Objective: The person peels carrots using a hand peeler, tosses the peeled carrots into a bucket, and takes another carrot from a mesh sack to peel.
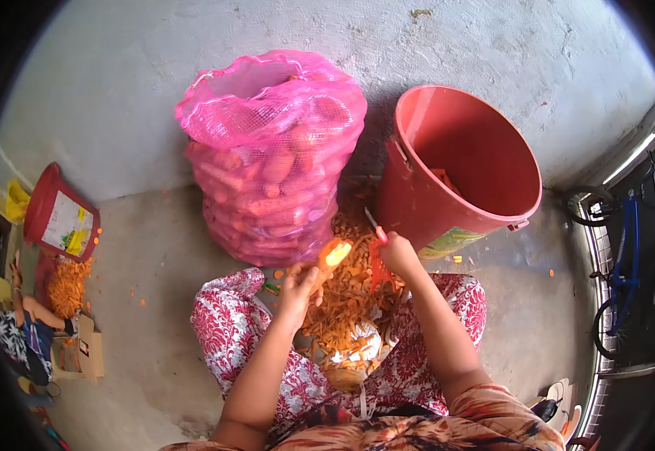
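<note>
My left hand (297,293) is closed around an orange carrot (334,256) with a pale, bright patch at its upper end. In my right hand (400,255) is a red-handled knife (380,234), its short blade pointing up and away, apart from the carrot. Something red and net-like (379,272) hangs just below that hand; I cannot tell what it is. Under both hands, between my legs, lies a heap of orange peelings (335,312). A pink mesh sack (271,169) full of carrots stands in front, left of a large red bucket (410,192) with a few orange pieces inside.
A grey wall (388,37) rises behind the sack and bucket. At far left, another person's leg (45,314) shows near a tipped red bucket (45,203) and an orange heap (68,289). A cardboard box (90,346) sits there. A blue bicycle (628,255) stands at right.
</note>
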Demonstrator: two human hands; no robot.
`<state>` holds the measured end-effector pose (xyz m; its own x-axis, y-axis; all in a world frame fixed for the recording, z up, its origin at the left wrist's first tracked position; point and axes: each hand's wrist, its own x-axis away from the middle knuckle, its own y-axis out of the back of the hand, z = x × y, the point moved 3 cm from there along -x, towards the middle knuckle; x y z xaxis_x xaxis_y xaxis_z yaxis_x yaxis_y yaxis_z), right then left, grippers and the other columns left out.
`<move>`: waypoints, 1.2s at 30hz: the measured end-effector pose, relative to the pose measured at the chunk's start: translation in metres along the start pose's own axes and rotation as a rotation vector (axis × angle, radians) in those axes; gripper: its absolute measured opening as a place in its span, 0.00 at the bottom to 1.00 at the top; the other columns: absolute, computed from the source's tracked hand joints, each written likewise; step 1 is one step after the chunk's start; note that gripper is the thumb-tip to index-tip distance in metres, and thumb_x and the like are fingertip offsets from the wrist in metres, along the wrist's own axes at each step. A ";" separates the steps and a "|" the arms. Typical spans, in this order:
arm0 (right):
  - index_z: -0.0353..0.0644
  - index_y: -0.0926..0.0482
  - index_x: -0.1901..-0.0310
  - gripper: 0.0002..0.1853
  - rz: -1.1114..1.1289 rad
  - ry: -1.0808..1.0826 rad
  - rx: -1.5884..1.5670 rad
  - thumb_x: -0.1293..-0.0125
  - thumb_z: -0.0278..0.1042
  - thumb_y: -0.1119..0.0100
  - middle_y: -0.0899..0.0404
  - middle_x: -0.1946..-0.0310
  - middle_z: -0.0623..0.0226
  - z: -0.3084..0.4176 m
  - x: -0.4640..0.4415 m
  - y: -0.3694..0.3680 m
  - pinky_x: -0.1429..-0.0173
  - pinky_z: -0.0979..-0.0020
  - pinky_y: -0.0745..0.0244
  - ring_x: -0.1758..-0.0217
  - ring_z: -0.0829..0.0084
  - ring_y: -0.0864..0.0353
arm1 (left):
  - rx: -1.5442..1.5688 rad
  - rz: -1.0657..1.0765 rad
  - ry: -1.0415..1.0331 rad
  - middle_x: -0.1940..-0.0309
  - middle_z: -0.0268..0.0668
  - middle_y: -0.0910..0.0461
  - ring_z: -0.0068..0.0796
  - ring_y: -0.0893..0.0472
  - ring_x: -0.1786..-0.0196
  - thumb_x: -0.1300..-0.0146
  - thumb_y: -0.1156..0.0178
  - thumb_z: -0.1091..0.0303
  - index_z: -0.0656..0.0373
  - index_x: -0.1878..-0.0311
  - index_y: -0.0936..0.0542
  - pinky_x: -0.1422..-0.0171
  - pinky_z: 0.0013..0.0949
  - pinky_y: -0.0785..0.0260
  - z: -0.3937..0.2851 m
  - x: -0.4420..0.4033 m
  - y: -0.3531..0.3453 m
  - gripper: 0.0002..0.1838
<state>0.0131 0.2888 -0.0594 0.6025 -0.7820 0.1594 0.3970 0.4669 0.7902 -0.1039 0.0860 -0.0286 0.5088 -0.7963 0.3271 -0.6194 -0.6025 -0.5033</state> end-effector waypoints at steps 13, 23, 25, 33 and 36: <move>0.36 0.29 0.65 0.11 0.494 0.281 -0.228 0.45 0.35 0.47 0.26 0.77 0.59 0.049 0.055 0.002 0.65 0.68 0.33 0.73 0.70 0.29 | -0.347 -0.010 -0.263 0.62 0.34 0.28 0.22 0.29 0.55 0.53 0.36 0.76 0.63 0.55 0.33 0.50 0.25 0.36 0.002 -0.025 0.012 0.22; 0.35 0.30 0.66 0.12 0.500 0.218 -0.225 0.45 0.35 0.46 0.27 0.79 0.57 0.047 0.054 -0.009 0.69 0.65 0.33 0.76 0.66 0.28 | -0.403 0.009 -0.281 0.66 0.31 0.28 0.18 0.28 0.62 0.53 0.37 0.78 0.61 0.62 0.32 0.57 0.22 0.35 0.004 -0.026 0.012 0.16; 0.35 0.30 0.67 0.12 0.455 0.289 -0.178 0.45 0.36 0.47 0.27 0.79 0.55 0.045 0.053 -0.013 0.68 0.64 0.33 0.75 0.63 0.27 | -0.445 0.007 -0.268 0.69 0.30 0.27 0.16 0.28 0.67 0.53 0.37 0.78 0.61 0.63 0.32 0.63 0.20 0.34 0.004 -0.026 0.013 0.15; 0.34 0.30 0.68 0.13 0.516 0.349 -0.135 0.47 0.37 0.47 0.27 0.74 0.48 0.053 0.055 -0.013 0.63 0.61 0.33 0.68 0.53 0.27 | -0.104 0.144 0.002 0.75 0.30 0.27 0.12 0.33 0.81 0.50 0.39 0.76 0.58 0.65 0.32 0.82 0.16 0.44 -0.011 -0.016 0.011 0.12; 0.34 0.29 0.67 0.11 0.529 0.303 -0.140 0.48 0.35 0.48 0.26 0.72 0.48 0.055 0.057 -0.017 0.60 0.61 0.33 0.65 0.52 0.27 | 0.019 0.196 0.076 0.75 0.33 0.26 0.12 0.33 0.81 0.49 0.39 0.73 0.58 0.65 0.32 0.81 0.17 0.43 -0.008 -0.014 0.012 0.11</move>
<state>0.0020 0.2138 -0.0311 0.9038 -0.2877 0.3169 0.0657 0.8249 0.5614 -0.1233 0.0900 -0.0325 0.3327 -0.9003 0.2808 -0.6903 -0.4353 -0.5779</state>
